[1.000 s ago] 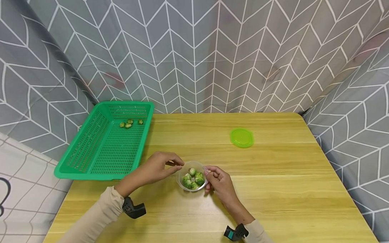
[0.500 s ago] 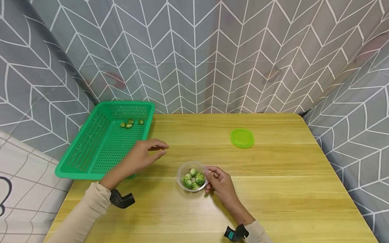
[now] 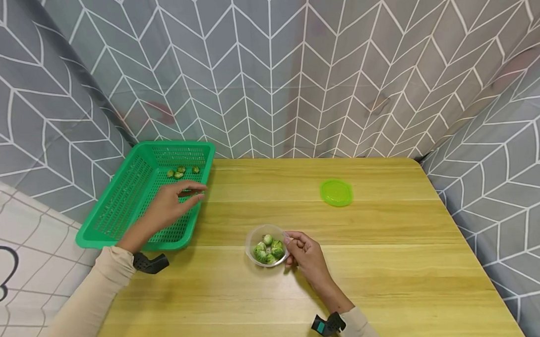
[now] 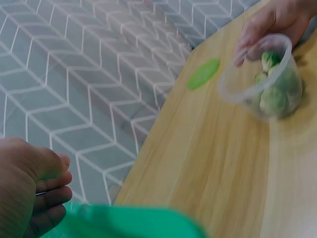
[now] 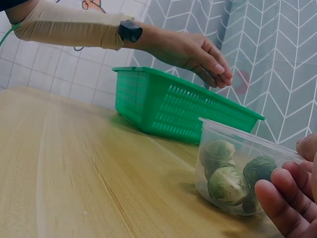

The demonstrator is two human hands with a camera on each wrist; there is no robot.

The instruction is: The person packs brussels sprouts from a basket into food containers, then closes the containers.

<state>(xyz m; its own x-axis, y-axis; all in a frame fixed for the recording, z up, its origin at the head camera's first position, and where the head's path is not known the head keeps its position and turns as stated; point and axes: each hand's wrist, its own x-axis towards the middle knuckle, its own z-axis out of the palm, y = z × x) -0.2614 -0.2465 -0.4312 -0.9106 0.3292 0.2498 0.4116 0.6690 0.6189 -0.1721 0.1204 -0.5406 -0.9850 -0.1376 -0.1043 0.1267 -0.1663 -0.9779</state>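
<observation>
The tub [image 3: 253, 236] is pinched at its rim by the right hand [image 3: 307, 256], just left of that hand's palm; sprouts [image 3: 277, 251] are held inside. The left hand [image 3: 170, 205], relaxed with thumb and fingers parted, is held above the basket [image 3: 128, 199]; other sprouts [image 3: 178, 174] are seen beyond it. The lid [image 3: 336, 192] is laid beyond the right hand.
</observation>
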